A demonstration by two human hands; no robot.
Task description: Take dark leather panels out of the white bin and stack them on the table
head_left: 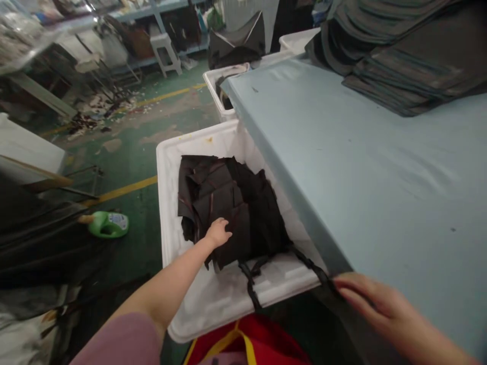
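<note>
Okay, head cam only. Blue-grey table (380,192) fills the right side, smooth top, its edge running right beside a white bin (163,203). Stack of dark panels (403,56) sits on the far end of the table, top right. Room behind: green floor (125,172) w/ yellow line & scattered scraps, 2nd white bin (216,86) farther along the table edge, white stool (165,50) & shelves (160,30) in the bg. Green bottle (108,224) on the floor left of the near bin; red bag (247,342) w/ yellow straps just below the bin's near rim.

Black fabric pieces (228,208) lie heaped, overlapping, inside the near bin, w/ a black strap (310,263) trailing over the rim toward the table edge. My L arm comes out of a pink sleeve (117,342), reaching over the rim, L hand (217,233) palm down on the pile, fingers together, slightly curled; can't tell if they're pinching anything. R hand (380,309) is low at the table edge, fingers together, tips right at the strap's end; touching or gripping, can't tell.
</note>
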